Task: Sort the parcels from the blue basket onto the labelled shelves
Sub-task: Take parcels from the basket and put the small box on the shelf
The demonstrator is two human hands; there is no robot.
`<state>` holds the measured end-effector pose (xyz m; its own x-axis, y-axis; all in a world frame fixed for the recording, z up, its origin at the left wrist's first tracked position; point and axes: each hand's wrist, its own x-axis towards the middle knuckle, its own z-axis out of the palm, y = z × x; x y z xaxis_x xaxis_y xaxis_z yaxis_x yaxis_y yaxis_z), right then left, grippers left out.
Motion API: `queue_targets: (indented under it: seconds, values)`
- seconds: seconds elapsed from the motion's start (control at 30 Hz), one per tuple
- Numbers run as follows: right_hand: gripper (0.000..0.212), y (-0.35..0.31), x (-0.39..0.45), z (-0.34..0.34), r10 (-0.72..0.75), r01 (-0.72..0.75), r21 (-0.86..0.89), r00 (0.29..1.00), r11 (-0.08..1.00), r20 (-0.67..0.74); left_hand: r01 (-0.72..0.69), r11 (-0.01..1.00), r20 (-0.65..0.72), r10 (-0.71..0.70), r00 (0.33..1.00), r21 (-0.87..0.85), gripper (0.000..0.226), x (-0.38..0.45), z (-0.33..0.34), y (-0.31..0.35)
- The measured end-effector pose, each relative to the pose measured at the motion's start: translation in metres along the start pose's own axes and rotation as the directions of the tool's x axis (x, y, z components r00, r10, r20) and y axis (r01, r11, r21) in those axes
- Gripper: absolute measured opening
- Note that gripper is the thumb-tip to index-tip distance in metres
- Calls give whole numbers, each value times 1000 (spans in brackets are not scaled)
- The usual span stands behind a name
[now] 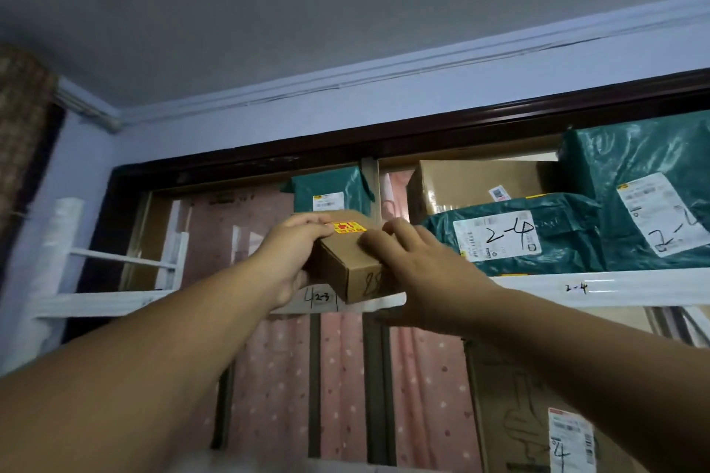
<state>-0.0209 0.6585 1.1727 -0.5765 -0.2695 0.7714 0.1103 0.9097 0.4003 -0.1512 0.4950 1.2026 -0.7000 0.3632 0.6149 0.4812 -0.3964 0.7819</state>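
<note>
Head view, looking up at the top shelf [634,286]. At left, the shelf bay marked "2-3" [320,296] holds one green poly-mailer [330,188] standing at the back. My left hand [294,253] grips the left end of a small cardboard box [347,261], fingers curled over its top edge beside a yellow-and-red sticker [349,227]. The box sits tilted at the shelf lip, its lower corner over the "2-3" mark, not yet fully pushed in. My right hand [418,273] presses on the box's right side with fingers extended, not wrapped round it. Further right, the bay marked "2-4" [575,287] already carries a brown carton [480,180] and two green mailers [538,234] with "2-4" handwritten on their labels. Below right, another carton [538,415] stands on the lower shelf.

Progress, as I judge it: several parcels are shelved; this box is at its bay and needs seating. The blue basket is out of view, so the remaining count cannot be told.
</note>
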Motion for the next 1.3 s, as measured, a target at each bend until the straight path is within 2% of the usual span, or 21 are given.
queue_targets:
  seconds: [0.1,0.13,0.23,0.3,0.4,0.5,0.57,0.67,0.83,1.03,1.1,1.2,1.3]
  values:
    - [62,-6,13,-2,-12,24,74,987,997,-158,82,996,22,-82,996,-21,23,-9,-18,5]
    - [54,-8,18,-7,13,10,125,983,992,-181,75,997,29,-76,997,27,26,-12,-23,7]
    - [47,-9,35,-21,113,-47,310,973,950,-200,-36,946,8,35,999,322,46,-16,-40,13]
    - [46,-9,47,-28,191,-72,478,960,875,-206,-156,885,16,166,986,438,48,-17,-51,15]
    - [47,-5,60,-33,266,-104,692,955,714,-132,-345,786,142,318,937,514,60,-19,-63,16]
    - [44,-2,65,-30,307,-147,811,951,567,-42,-360,771,189,306,933,526,75,-24,-74,15]
    - [44,-2,67,-24,356,-162,870,934,466,-17,-312,776,201,240,950,548,78,-22,-82,9]
    - [39,-4,69,-13,398,-184,915,917,359,28,-229,821,247,112,963,523,68,-23,-84,-3]
    - [38,-5,69,-3,410,-268,879,908,395,93,-105,886,220,4,976,451,66,-29,-81,-18]
    - [42,-6,66,7,422,-322,867,895,380,147,-77,897,213,-19,977,435,68,-28,-83,-25]
    - [47,-4,65,10,421,-336,885,888,322,184,-67,909,189,-13,982,412,69,-27,-81,-26]
    - [60,0,60,13,422,-353,910,875,217,239,-37,953,114,2,994,301,67,-27,-75,-32]
    - [61,3,51,16,324,-422,886,880,195,347,11,999,-14,-10,1000,51,49,-26,-67,-41]
